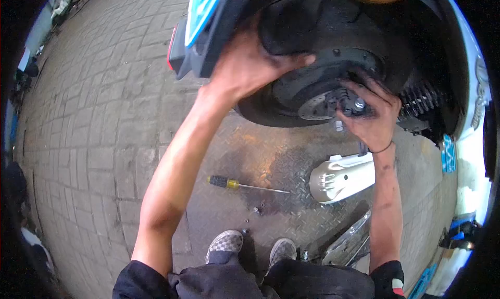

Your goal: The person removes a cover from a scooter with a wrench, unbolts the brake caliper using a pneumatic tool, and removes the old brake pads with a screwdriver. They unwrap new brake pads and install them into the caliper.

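Note:
A scooter wheel with a black tyre (278,114) fills the upper middle, under dark bodywork. My left hand (250,64) grips the tyre's left side, thumb stretched toward the rim; its other fingers are blurred against the dark rubber. At the hub, my right hand (372,111) curls its fingers around a dark part with a shiny bolt (359,103) showing between them. Part of a brake disc (311,110) shows left of that hand. Beside the right wrist stands a coil spring shock absorber (421,102).
A screwdriver (229,183) with a yellow and black handle lies on the metal plate (281,158). Small fasteners (257,210) lie near my shoes (225,243). A white cover (338,182) and a long silvery part (346,241) lie near my right forearm. Brick paving (104,142) stretches left.

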`<state>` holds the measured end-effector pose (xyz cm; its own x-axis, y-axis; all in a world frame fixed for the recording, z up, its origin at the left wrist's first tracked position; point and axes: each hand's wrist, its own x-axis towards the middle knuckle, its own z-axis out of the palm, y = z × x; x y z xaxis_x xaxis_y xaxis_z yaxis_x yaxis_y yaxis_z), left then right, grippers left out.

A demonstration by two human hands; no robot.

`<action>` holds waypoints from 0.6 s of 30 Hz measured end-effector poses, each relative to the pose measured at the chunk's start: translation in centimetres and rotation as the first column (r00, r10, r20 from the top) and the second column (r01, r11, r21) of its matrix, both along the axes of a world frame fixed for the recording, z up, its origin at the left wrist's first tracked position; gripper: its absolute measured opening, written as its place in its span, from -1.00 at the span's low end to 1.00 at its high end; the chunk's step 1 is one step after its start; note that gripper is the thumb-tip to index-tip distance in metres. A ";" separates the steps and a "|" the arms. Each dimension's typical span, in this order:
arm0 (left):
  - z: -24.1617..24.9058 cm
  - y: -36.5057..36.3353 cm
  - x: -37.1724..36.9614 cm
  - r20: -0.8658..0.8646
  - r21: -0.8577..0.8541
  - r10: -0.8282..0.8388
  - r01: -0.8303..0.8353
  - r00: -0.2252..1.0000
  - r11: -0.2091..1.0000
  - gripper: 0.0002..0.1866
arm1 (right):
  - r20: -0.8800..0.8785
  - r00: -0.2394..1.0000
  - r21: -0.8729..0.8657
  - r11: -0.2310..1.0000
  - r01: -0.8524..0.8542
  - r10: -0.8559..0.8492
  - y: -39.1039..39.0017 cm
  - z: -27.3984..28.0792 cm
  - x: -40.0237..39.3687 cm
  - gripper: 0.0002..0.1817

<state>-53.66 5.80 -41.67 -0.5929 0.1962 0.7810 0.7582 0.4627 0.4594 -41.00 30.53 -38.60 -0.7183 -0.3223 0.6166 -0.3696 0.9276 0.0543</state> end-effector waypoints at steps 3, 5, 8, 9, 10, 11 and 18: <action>-1.5 -0.3 -0.3 0.069 0.080 -0.039 0.034 0.997 0.996 0.18 | 0.032 0.999 -0.027 1.000 0.015 -0.014 -0.6 -0.1 0.0 -0.52; -4.4 -0.9 0.1 0.150 0.215 -0.104 0.071 0.983 0.974 0.18 | 0.021 1.000 -0.010 1.000 -0.011 0.011 -0.6 -0.2 -0.1 -0.46; -10.4 -2.0 -0.1 0.236 0.376 -0.124 0.027 0.964 0.926 0.20 | -0.022 0.998 -0.017 0.998 -0.053 0.052 -0.9 0.0 -0.8 -0.43; -11.4 -2.1 0.3 0.228 0.375 -0.139 0.045 0.964 0.926 0.20 | -0.019 0.998 -0.028 0.997 -0.065 0.065 -0.8 0.1 -0.7 -0.45; -12.3 -2.1 0.9 0.296 0.441 -0.210 0.062 0.932 0.896 0.21 | -0.022 0.998 -0.025 0.998 -0.052 0.052 -1.0 0.1 -0.6 -0.45; -13.1 -2.1 1.2 0.362 0.505 -0.281 0.066 0.889 0.860 0.23 | -0.025 0.998 -0.044 0.998 -0.053 0.052 -1.3 0.1 -0.5 -0.50; -15.4 -2.5 1.0 0.349 0.455 -0.181 0.002 0.920 0.890 0.13 | -0.077 0.997 -0.138 0.990 -0.040 0.029 -1.6 -0.3 -0.3 -0.51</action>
